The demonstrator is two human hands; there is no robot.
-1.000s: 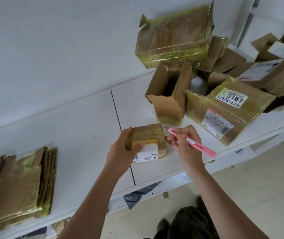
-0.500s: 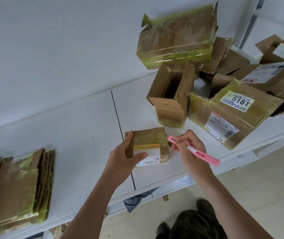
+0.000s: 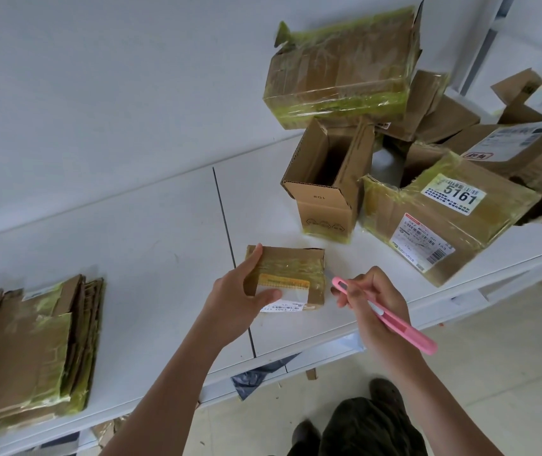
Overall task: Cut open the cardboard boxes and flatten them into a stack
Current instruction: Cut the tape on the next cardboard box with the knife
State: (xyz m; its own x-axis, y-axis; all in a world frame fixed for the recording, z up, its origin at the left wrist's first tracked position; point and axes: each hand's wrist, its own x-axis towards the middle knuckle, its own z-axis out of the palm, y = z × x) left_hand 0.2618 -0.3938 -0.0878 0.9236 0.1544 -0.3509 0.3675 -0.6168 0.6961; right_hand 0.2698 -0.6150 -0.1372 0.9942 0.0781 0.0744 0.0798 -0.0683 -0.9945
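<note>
The left hand (image 3: 240,299) grips the small taped box (image 3: 287,278) on the white table (image 3: 131,245), thumb on the near face. The right hand (image 3: 370,299), fingers wrapped round a pink cutter (image 3: 386,319), has brought its tip from just beside the box to the box's right edge: cutting seems about to begin. Flattened boxes (image 3: 29,350) lie stacked far left; uncut boxes (image 3: 441,218) wait at right.

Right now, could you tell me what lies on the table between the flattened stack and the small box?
Nothing: in the head view, bare white table separates the stack from the small box.
</note>
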